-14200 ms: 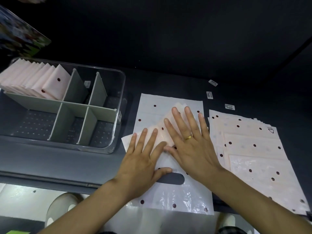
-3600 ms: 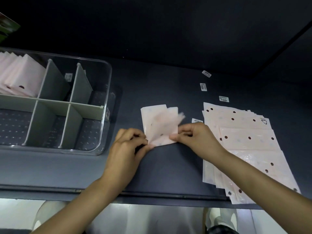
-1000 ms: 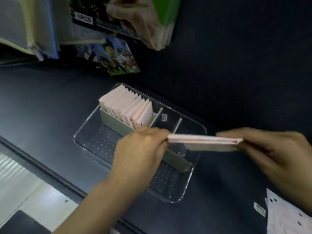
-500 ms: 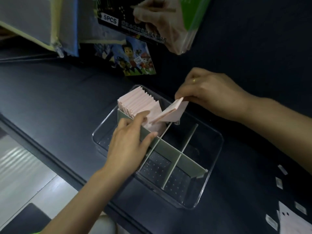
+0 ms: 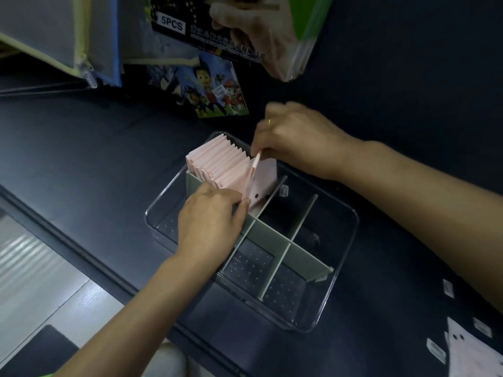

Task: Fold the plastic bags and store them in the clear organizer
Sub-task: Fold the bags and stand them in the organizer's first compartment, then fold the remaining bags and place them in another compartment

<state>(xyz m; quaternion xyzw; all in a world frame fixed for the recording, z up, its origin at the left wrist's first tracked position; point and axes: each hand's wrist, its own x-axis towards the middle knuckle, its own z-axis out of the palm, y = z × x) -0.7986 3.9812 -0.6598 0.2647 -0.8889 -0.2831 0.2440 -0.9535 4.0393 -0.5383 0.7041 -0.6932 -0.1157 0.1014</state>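
Both arms reach forward: the right hand (image 5: pixel 295 137) pinches with curled fingertips, knuckles up, while the left hand (image 5: pixel 211 216) sits lower, fingers bent and pressing forward.

Clear organizer (image 5: pixel 341 270): transparent hard plastic, glossy, bright highlights along rim and rounded corners; base shows a grid of small raised dots. Dividers (image 5: pixel 275 239): opaque grey-green plastic, matt, smooth. Folded plastic bags (image 5: pixel 223 164): thin pale pink film, soft sheen, sharp creases; one face carries a dark printed dot. Tabletop (image 5: pixel 81 148): dark blue-grey, matt, smooth, no visible grain. Ring (image 5: pixel 269 123) on right hand: yellow metal, shiny. Hanging packets (image 5: pixel 285 44) above: clear glossy plastic wrap with reflections. Cartoon card (image 5: pixel 215 88): printed, slightly glossy. Floor (image 5: pixel 30 270): pale tiles, semi-gloss.
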